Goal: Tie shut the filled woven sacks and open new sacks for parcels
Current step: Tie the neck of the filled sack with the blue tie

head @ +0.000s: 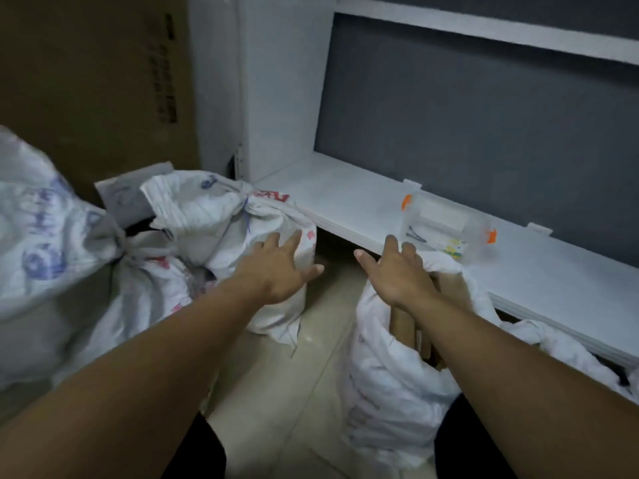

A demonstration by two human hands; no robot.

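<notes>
While the open sack [383, 382] stands lower right, parcels [401, 326] inside, the right grip [397, 274] curls over its rim; the left grip [280, 267] is spread, empty, over the tied sack [214, 216] left of centre. Weave likely soft, slippery, load heavy — gather the loose neck.

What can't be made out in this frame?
Head view:
- Open sack: contents mostly hidden by its wall and the right forearm.
- Right hand: fingertips hidden behind the sack's rim; grip unclear.
- Clear box on the shelf: contents blurred, too small.
- Cardboard box: print blurred, unreadable.
- Big sack: cut off by the left edge.
</notes>
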